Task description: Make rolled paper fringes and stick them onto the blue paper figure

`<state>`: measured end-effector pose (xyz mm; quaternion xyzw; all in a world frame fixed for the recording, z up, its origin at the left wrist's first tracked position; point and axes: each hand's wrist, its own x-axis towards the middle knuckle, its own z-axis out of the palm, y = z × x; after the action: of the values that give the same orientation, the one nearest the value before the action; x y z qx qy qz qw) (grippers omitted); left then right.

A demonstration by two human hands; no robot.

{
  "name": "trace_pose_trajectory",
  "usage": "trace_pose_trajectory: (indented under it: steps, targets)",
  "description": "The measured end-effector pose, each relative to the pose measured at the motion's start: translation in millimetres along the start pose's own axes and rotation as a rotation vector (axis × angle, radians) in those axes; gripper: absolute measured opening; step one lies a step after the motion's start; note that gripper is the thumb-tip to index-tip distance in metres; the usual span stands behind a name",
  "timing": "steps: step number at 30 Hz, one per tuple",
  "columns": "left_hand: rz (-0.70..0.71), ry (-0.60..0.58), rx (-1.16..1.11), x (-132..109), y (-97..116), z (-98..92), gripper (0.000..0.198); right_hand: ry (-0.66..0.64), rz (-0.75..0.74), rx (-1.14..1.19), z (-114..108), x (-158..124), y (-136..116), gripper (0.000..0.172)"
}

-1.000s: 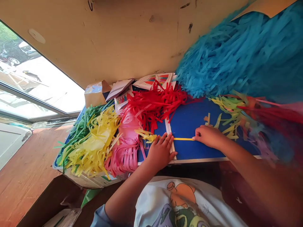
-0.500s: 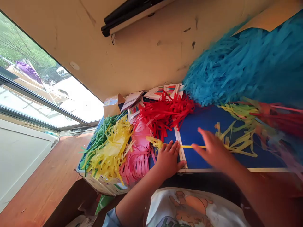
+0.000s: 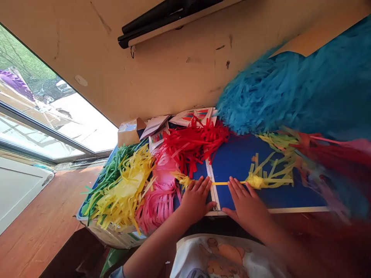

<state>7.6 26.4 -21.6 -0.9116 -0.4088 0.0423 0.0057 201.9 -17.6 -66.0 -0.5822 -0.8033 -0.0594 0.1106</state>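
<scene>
A yellow tissue-paper tassel (image 3: pixel 256 182) lies stretched across the blue board (image 3: pixel 237 158), its middle drawn out into a thin twisted strip. My left hand (image 3: pixel 197 200) rests flat on the left part of this strip, fingers straight, beside the board's white seam. Just right of the seam, my right hand (image 3: pixel 246 202) lies palm down on the strip with its fingers extended and thumb out. Fringed yellow ends stick out beyond both hands. What is under the palms is hidden.
Piles of pink (image 3: pixel 158 197), yellow (image 3: pixel 127 185), green (image 3: pixel 116 164) and red fringed paper (image 3: pixel 197 144) lie to the left. A big blue fringe heap (image 3: pixel 275 92) and mixed-colour tassels (image 3: pixel 324 150) are at right. Cards (image 3: pixel 158 127) lean by the wall.
My right hand has come down and left, from raised above the strip to flat on it near my left hand. The bunched yellow end now shows beyond it. The view has shifted slightly.
</scene>
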Motion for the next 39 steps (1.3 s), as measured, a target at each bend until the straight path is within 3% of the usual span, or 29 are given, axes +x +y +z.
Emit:
trace_pose_trajectory:
  steps: [7, 13, 18, 21, 29, 32, 34, 39]
  targets:
    - [-0.001, 0.058, 0.039, -2.2, -0.1, 5.0, 0.063, -0.013, 0.038, -0.045, -5.1, -9.2, 18.1, 0.069]
    - [-0.031, 0.121, 0.004, 3.0, 1.6, 5.5, 0.055, 0.000, 0.081, -0.143, -27.5, 20.3, 3.7, 0.034]
    - [-0.036, 0.240, 0.066, 24.5, 5.9, 1.1, 0.018, 0.037, -0.105, -0.135, -27.6, 46.2, -1.6, 0.034]
    - [0.006, 0.301, 0.101, 37.6, 8.8, -5.0, 0.010, 0.038, -0.147, -0.151, -29.8, 49.4, 2.5, 0.033]
    - [0.110, 0.335, 0.008, 43.1, 23.9, -22.1, 0.012, 0.138, 0.023, -0.117, -61.4, 30.2, -1.6, 0.027]
    - [0.105, 0.474, -0.107, 36.4, 30.3, -30.2, 0.016, 0.173, 0.168, 0.093, -72.0, 15.5, -10.4, 0.026]
    - [0.108, 0.610, -0.242, 30.3, 35.0, -35.8, 0.018, 0.179, 0.262, 0.400, -77.8, 4.7, -13.6, 0.027]
    - [0.182, 0.816, -0.619, 15.6, 50.5, -45.6, 0.019, 0.001, 0.440, 1.181, -91.7, -9.2, -11.6, 0.032]
